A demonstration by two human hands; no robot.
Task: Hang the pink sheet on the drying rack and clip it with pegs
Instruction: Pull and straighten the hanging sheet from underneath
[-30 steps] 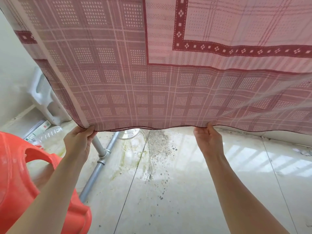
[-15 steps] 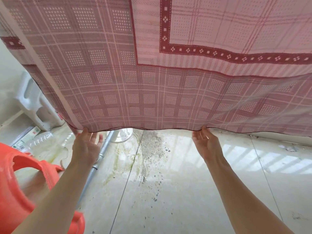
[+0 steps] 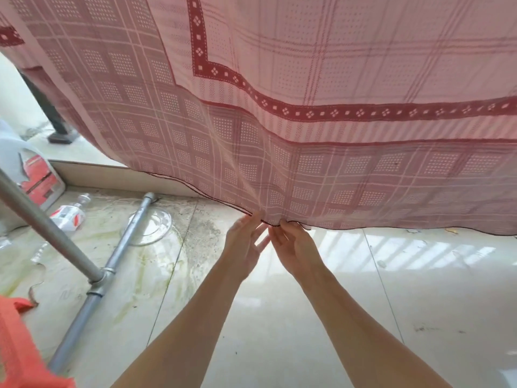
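The pink sheet point(image 3: 307, 93) is the largest thing we see: a thin, half-transparent cloth with a checked pattern of small dotted squares and a dark red band of little diamonds. It hangs from above and fills the upper part of the view, and its lower hem runs in a soft wave just over the floor point(image 3: 335, 317). The floor is of pale glossy tiles with green stains and grey dirt on the left part.

A grey metal pipe point(image 3: 92, 303) with round joints lies on the floor at the left, and a second pipe slants up from its joint. An orange plastic thing point(image 3: 19, 345) with a rough grid texture sits in the lower left corner. A white plastic jug point(image 3: 33, 175) with a red label stands near the wall; what is inside we cannot tell. A small bottle point(image 3: 68, 217) lies on its side beside it.

Our left hand point(image 3: 243, 245) and right hand point(image 3: 293, 247) are close together at the hem. The fingers of both are nearly straight and pinch the edge of the sheet with the tips.
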